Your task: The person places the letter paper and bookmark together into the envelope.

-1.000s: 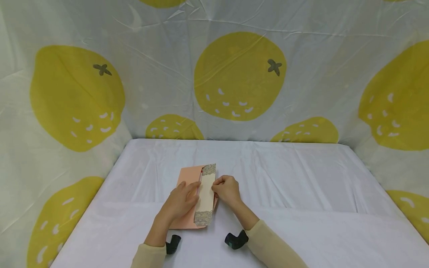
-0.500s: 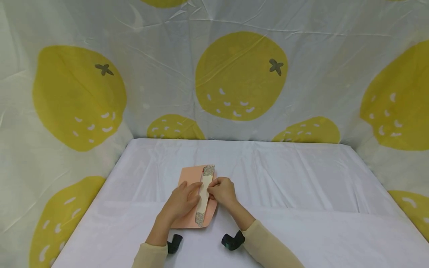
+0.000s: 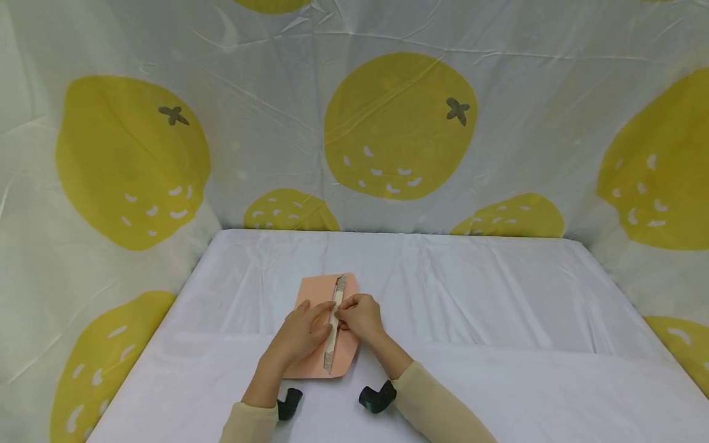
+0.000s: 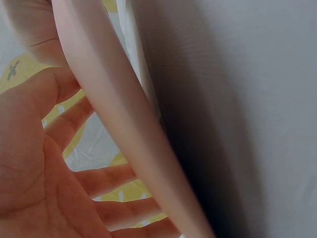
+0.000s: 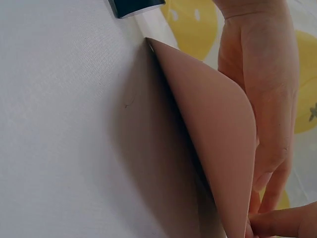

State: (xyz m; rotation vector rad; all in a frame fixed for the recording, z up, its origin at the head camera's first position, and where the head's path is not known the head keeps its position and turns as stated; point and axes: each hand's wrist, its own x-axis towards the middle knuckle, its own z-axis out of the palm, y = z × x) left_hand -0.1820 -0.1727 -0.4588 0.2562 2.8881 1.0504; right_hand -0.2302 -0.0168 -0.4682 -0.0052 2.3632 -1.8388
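Observation:
In the head view, a peach-coloured envelope (image 3: 312, 289) stands at a slant near the middle of the white table, its flap side to the right. A cream card (image 3: 330, 344) with silvery lace-patterned ends shows as a thin strip at the envelope's opening; the rest is hidden inside. My left hand (image 3: 301, 332) rests on the front of the envelope with its fingers spread. The right hand (image 3: 361, 317) pinches the card's right edge near mid-length. From the left wrist, the envelope (image 4: 119, 104) appears edge-on beside the left fingers. The right wrist view shows its flap (image 5: 213, 124) raised off the cloth.
A white cloth (image 3: 498, 295) covers the table, lightly creased. Behind it hangs a curtain (image 3: 266, 123) printed with large yellow fruits. Black wrist devices (image 3: 378, 397) sit below both wrists, close over the table.
The right hand has moved left with the card, which has slid into the envelope from a wide band to a thin strip. More of the flap shows. The left hand has hardly moved.

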